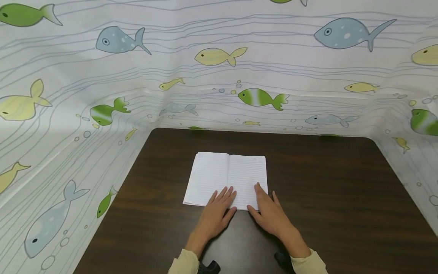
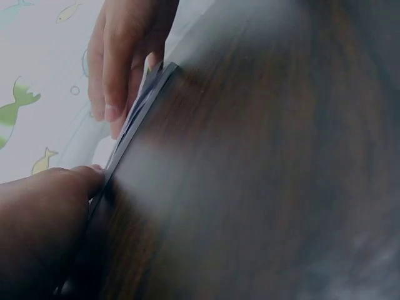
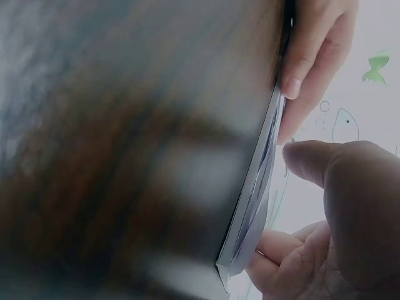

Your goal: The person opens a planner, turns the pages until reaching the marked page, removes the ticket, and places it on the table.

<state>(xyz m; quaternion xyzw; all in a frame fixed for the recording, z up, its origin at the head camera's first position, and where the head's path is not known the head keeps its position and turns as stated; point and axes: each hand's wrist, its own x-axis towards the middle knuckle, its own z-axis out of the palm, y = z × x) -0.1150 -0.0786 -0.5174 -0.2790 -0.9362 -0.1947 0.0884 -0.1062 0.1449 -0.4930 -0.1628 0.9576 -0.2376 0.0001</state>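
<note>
An open lined notebook (image 1: 210, 171) lies on the dark wooden table, both pages showing blank ruled lines. My left hand (image 1: 216, 216) rests on its lower part near the centre fold, fingers extended over the paper and thumb at the bottom edge. On the right page's lower corner lies my right hand (image 1: 272, 217), its index finger along the paper near the outer edge, its thumb spread towards the fold. The right wrist view shows the notebook's edge (image 3: 253, 181) close up, its pages slightly parted, with the right thumb (image 3: 309, 159) above them.
The dark table (image 1: 335, 198) extends around the notebook. White sheeting (image 1: 212, 23) printed with fish and wavy lines rises behind the table and at both sides. Dark devices (image 1: 210, 267) sit under the wrists, beside pale yellow sleeves (image 1: 184, 262).
</note>
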